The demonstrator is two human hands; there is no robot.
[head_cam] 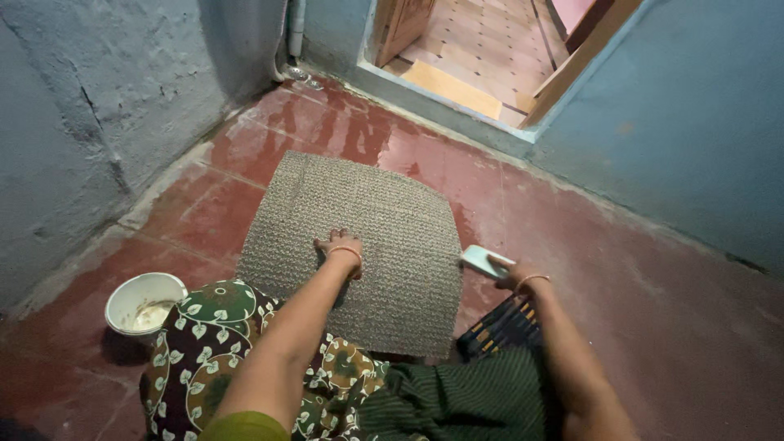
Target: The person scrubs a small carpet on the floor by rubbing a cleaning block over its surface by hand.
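Grey woven mat (359,245) lies flat on the wet red floor (621,327), near the doorway. The left hand (339,247) presses on the middle of the mat, fingers spread, gripping nothing. The right hand (508,276) clasps a pale blue soap bar (483,261) just beside the mat's right edge. A white bowl (140,304) stands at the left.

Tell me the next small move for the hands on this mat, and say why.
Probably bring the right hand, holding a pale block at the mat's edge, onto the grey mat. The left hand already presses the mat flat on the wet red floor.
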